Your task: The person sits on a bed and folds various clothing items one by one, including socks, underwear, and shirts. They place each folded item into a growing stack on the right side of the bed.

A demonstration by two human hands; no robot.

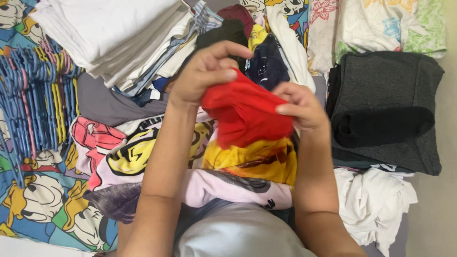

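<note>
A small red garment (243, 112) is held up between both hands above a heap of clothes. My left hand (207, 71) pinches its upper left edge with thumb and fingers. My right hand (300, 107) grips its right side. Right below hangs a yellow printed piece (252, 162), and under that a pale pink printed garment (209, 185) lies across my lap.
A stack of folded white and striped clothes (124, 38) lies at the back left. Blue and pink hangers (33, 100) lie at left on a cartoon-print sheet (33, 209). Folded dark grey clothes (390, 90) with a black roll sit at right, above a crumpled white garment (376, 204).
</note>
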